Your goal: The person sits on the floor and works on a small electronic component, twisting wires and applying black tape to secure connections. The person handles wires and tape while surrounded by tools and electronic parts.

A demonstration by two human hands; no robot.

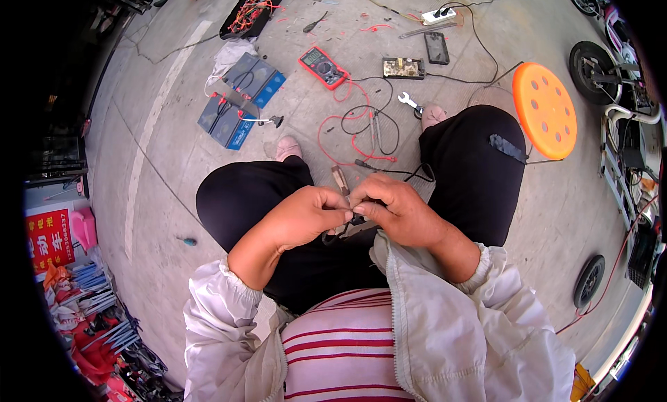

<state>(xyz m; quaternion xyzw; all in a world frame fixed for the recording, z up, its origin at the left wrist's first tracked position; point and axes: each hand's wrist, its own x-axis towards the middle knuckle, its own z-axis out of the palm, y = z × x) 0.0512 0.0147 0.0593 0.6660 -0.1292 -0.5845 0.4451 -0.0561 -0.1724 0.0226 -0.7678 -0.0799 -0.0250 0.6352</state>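
In front of my lap, my left hand [309, 213] and my right hand [399, 209] meet with thumbs and forefingers pinched together. Between the fingertips is a black wire [358, 219], partly hidden by the fingers; its ends cannot be made out. Just beyond the hands stands a narrow brownish tool handle [340, 178]. A thicker black cable [396, 171] loops beside my right knee. Farther off on the floor, a red multimeter [324, 67] trails red and black test leads [351, 115].
Two blue-and-black batteries [253, 80] with wires lie at left. A circuit board [403, 68], a black rectangular case [437, 48], a white power strip [438, 16] and a wrench [409, 101] lie ahead. An orange stool [545, 110] stands right. A black box [253, 12] holds tangled wires.
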